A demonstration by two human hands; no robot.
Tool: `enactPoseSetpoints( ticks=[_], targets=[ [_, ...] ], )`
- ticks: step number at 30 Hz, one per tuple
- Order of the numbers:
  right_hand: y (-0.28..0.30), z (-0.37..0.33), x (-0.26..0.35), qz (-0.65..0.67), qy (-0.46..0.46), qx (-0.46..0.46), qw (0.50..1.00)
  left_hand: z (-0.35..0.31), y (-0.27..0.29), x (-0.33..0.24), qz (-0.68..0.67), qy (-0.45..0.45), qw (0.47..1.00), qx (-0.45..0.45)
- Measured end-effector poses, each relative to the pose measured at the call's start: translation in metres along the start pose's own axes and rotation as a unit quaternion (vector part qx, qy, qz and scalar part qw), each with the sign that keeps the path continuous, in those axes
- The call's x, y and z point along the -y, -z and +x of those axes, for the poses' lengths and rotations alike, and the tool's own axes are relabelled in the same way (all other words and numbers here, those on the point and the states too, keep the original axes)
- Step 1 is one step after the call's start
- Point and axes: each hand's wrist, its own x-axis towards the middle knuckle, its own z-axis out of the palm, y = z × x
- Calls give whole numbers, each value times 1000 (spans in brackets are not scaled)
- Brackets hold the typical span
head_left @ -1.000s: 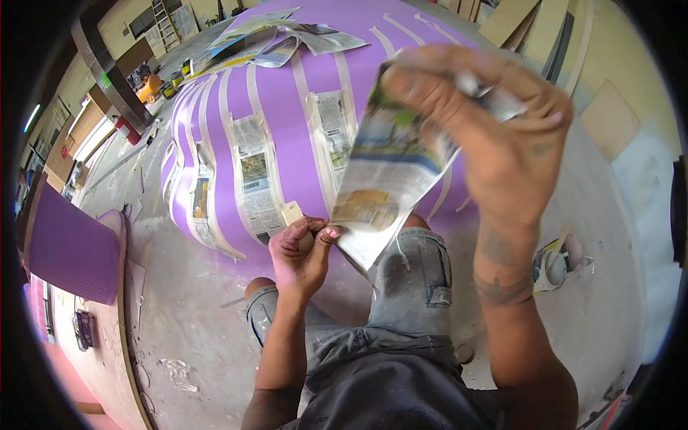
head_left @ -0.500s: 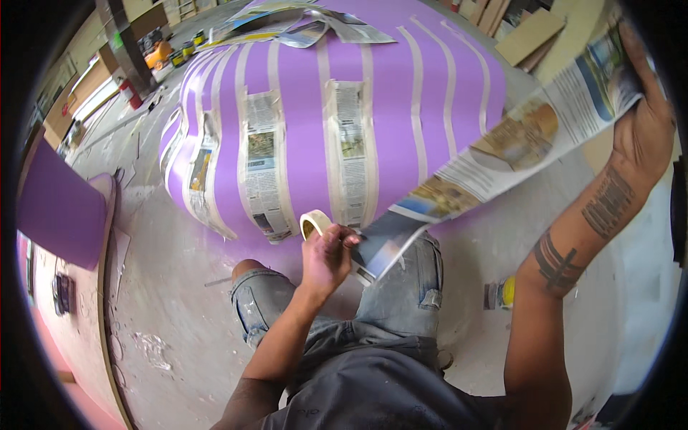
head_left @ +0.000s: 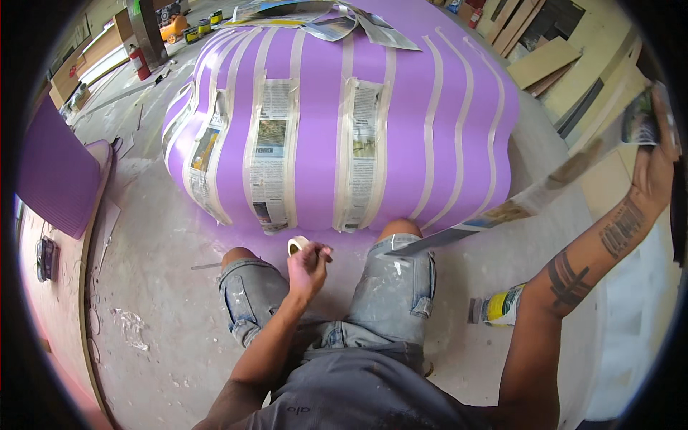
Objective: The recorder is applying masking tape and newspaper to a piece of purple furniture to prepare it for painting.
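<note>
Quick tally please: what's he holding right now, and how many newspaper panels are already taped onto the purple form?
Tape roll in left hand: 1
Newspaper strip in right hand: 1
Newspaper panels taped on purple form, clearly visible: 3, at
Total: 5

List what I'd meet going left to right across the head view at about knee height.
Flat purple panel → left hand with tape roll → torn newspaper strip → right hand.

Grey shirt, paint-flecked denim shorts — right forearm apparently tattooed with dark bands.
</note>
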Motion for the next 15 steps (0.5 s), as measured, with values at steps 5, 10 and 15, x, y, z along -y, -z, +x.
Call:
enactPoseSetpoints(
  ticks=[5,10,15],
  targets=[
    [-68,-44,11,50,-86,53,994,23,6,-81,-27,20,998,-44],
    [-143,-82,39,29,-152,114,981,27,-8,-157,-63,-156,986,2],
    [-195,-98,56,88,-194,191,958,25,-7,-201,76,-322,934,133]
  ],
)
